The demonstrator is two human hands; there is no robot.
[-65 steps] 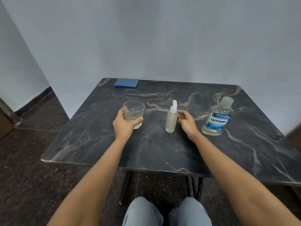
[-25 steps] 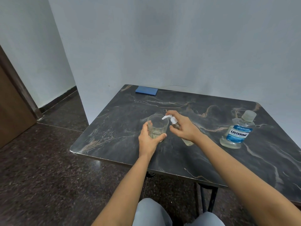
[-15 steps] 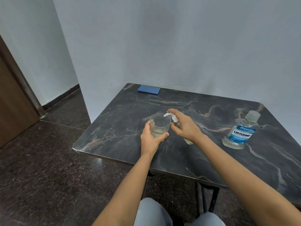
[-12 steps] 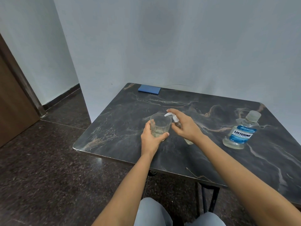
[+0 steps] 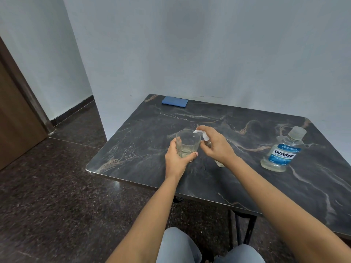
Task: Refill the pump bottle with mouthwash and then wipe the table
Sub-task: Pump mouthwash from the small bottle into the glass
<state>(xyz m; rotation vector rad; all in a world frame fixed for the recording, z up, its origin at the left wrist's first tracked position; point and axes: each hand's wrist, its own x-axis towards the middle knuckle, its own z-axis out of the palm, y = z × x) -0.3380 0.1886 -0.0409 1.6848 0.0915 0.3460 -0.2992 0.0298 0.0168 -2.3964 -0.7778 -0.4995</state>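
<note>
My left hand [image 5: 175, 160] grips a clear drinking glass [image 5: 188, 143] standing on the dark marble table [image 5: 237, 179]; a little pale liquid lies in its bottom. My right hand [image 5: 216, 147] is wrapped around the small pump bottle [image 5: 205, 138], tilted so its white nozzle reaches over the glass rim, with a finger on the pump head. Most of the bottle's body is hidden by my hand; only its base shows below my wrist. The Listerine mouthwash bottle [image 5: 284, 151] stands capped at the right. A folded blue cloth [image 5: 175, 101] lies at the table's far left corner.
The table stands against a pale wall, its near-left corner by open dark stone floor [image 5: 47, 196]. A brown door [image 5: 13, 120] is at the far left. My knees [image 5: 178, 247] are under the table's front edge.
Since 2.6 s ago my right hand lifted and tilted the pump bottle toward the glass. In the last second the hands have barely moved; the nozzle stays over the rim.
</note>
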